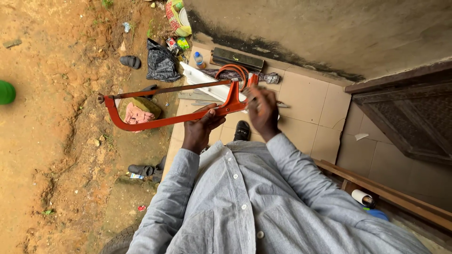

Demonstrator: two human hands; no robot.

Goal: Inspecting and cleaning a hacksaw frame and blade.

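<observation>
I hold an orange-red hacksaw (pixel 155 123) out in front of my chest, its frame stretching left over the dirt. My left hand (pixel 201 123) grips the frame's bar near the handle end. My right hand (pixel 262 111) is blurred at the saw's handle, fingers closed around it. The blade runs along the top from the far left tip to the handle. Below the saw lies a white plastic trunking piece (pixel 207 83) on the tiled floor.
A tiled porch (pixel 306 117) meets red dirt ground (pixel 52 141) on the left. Black sandals (pixel 130 61), a black bag (pixel 161 63), a small bottle (pixel 199 59), orange coiled cable (pixel 233 70), wooden planks (pixel 391 193) and a dark door (pixel 414 117) surround me.
</observation>
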